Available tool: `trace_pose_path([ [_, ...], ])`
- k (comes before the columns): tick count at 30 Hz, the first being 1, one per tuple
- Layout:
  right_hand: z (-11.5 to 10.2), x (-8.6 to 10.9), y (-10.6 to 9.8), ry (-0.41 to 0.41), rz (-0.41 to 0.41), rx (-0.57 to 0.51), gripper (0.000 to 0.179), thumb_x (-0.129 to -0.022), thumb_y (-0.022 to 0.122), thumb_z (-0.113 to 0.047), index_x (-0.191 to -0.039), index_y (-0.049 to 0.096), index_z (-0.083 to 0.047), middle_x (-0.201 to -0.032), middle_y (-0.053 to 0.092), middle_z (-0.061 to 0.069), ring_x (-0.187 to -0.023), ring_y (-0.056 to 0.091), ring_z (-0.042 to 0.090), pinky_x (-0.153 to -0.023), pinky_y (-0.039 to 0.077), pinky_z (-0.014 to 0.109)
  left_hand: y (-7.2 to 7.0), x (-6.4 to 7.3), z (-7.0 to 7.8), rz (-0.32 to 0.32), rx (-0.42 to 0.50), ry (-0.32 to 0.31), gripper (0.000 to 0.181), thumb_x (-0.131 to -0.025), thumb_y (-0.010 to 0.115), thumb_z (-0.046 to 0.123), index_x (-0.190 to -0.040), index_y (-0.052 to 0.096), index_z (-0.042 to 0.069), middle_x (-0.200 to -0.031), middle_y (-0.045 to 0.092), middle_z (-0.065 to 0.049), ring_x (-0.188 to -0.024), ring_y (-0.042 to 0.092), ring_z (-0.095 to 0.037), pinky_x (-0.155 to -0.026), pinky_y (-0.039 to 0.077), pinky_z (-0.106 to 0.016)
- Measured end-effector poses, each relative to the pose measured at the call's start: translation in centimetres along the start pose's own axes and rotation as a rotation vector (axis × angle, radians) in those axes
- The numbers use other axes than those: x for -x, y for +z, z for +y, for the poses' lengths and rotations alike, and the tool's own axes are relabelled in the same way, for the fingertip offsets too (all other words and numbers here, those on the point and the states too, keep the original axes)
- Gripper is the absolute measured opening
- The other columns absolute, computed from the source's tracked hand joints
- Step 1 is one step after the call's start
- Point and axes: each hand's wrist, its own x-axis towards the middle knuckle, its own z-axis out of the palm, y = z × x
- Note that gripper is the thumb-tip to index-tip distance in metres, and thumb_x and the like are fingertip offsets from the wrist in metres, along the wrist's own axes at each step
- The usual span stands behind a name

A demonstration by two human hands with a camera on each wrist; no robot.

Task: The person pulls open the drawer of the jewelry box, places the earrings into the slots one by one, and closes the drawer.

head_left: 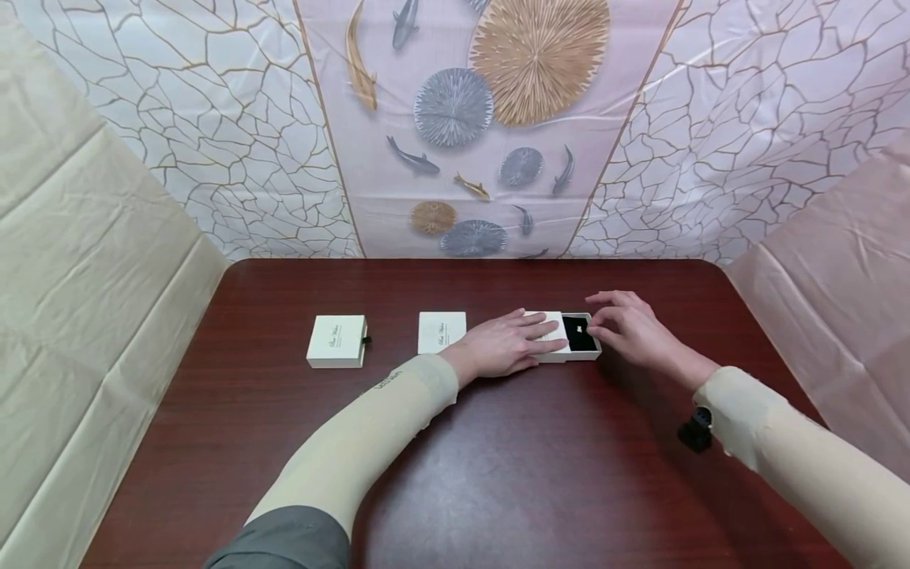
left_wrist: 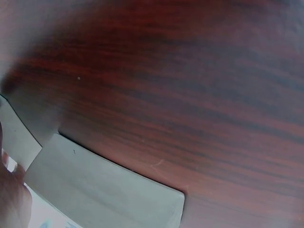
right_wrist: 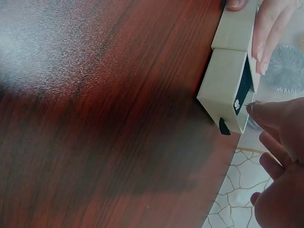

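Note:
A cream jewelry box [head_left: 546, 357] stands at the right of the row, its drawer [head_left: 584, 356] slid part way out to the right. My left hand [head_left: 501, 345] rests across the box's outer sleeve, fingers straight and spread, with a thumb against the near side. A small light earring [right_wrist: 236, 104] sits on the black insert [right_wrist: 243, 92] in the drawer. My right hand [head_left: 633, 328] is at the drawer's outer end. Between thumb and forefinger it pinches a tiny thin-pinned piece [right_wrist: 250, 105], apparently another earring, mostly hidden.
A similar lidded box [head_left: 442, 330] stands just left of the left hand, partly behind the wrist. Another box [head_left: 336, 341] with a black pull tab is farther left. Printed cloth [head_left: 455, 197] hangs behind the dark wooden table [head_left: 498, 474].

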Motion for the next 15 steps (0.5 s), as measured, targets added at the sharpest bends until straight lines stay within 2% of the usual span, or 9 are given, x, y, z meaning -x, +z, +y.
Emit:
trace_pose_path([
  [6,-0.01,-0.29,0.23,0.017,-0.066,0.027,0.006,-0.096,0.079,-0.007,-0.089,0.078,-0.006,-0.139,0.062,0.027,-0.130,0.050,0.052,-0.104,0.037,0.073,0.15,-0.15,0.01,0.006,-0.004,0.005,0.055,-0.113,0.055,0.035,-0.166,0.042,0.033,-0.173,0.036,-0.003,-0.161,0.030,-0.024,-0.131,0.027,-0.046],
  [15,-0.11,-0.55,0.58,-0.016,-0.090,0.050,0.007,-0.093,0.080,-0.004,-0.087,0.077,-0.008,-0.139,0.063,0.027,-0.134,0.050,0.050,-0.108,0.035,0.073,0.11,-0.19,-0.03,-0.003,0.001,0.002,0.055,-0.113,0.053,0.037,-0.167,0.040,0.032,-0.174,0.034,-0.002,-0.162,0.027,-0.023,-0.132,0.025,-0.045],
])
